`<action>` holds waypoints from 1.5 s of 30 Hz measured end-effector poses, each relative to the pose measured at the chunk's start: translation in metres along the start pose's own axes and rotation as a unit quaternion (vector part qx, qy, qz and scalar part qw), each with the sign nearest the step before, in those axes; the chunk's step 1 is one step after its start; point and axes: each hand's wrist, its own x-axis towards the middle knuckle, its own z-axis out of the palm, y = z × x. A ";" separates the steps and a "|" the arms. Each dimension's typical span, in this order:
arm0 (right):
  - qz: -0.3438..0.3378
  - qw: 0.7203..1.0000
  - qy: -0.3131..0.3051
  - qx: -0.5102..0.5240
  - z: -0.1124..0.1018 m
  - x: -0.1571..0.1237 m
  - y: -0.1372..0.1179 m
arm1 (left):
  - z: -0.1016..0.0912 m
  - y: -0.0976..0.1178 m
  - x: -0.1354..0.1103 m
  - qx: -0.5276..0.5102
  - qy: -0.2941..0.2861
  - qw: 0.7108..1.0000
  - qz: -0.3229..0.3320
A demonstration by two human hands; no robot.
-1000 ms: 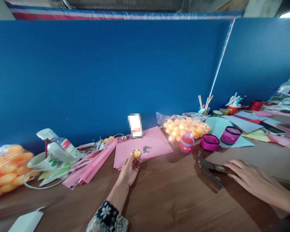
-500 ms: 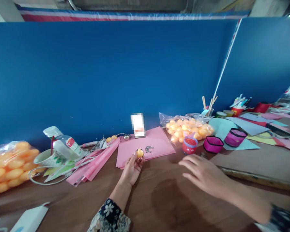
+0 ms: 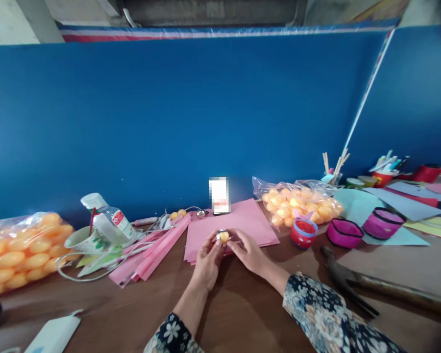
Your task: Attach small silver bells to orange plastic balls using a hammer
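Observation:
A small orange-yellow ball (image 3: 224,237) with dark, shiny bits at its upper left is held in front of the pink paper (image 3: 242,223). My left hand (image 3: 208,260) has its fingers closed round the ball's left side. From the right, my right hand (image 3: 250,253) reaches in with bent fingers gripping the other side. Whether the shiny bits are fixed to the ball or lie on the paper behind it, I cannot tell. A white, blurred-out object (image 3: 219,195) stands at the back of the paper.
To the right lie a hammer (image 3: 353,279), magenta fabric rings (image 3: 344,233), a red cup (image 3: 304,233) and a bag of orange balls (image 3: 301,203). Pink strips (image 3: 154,252), a bottle (image 3: 110,220) and another ball bag (image 3: 22,255) sit left. A blue partition (image 3: 220,108) rises behind.
My right hand has moved left from beside the red cup to the ball, uncovering the hammer. My left hand still holds the ball. The view has shifted slightly.

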 end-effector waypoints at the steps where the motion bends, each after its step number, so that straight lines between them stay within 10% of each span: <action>1: 0.000 1.000 0.000 0.013 0.001 -0.003 0.001 | 0.000 -0.001 0.000 0.014 -0.008 1.000 -0.003; 45: 0.057 0.989 0.055 0.122 0.005 -0.001 0.008 | -0.005 -0.007 -0.004 0.151 0.011 0.989 0.003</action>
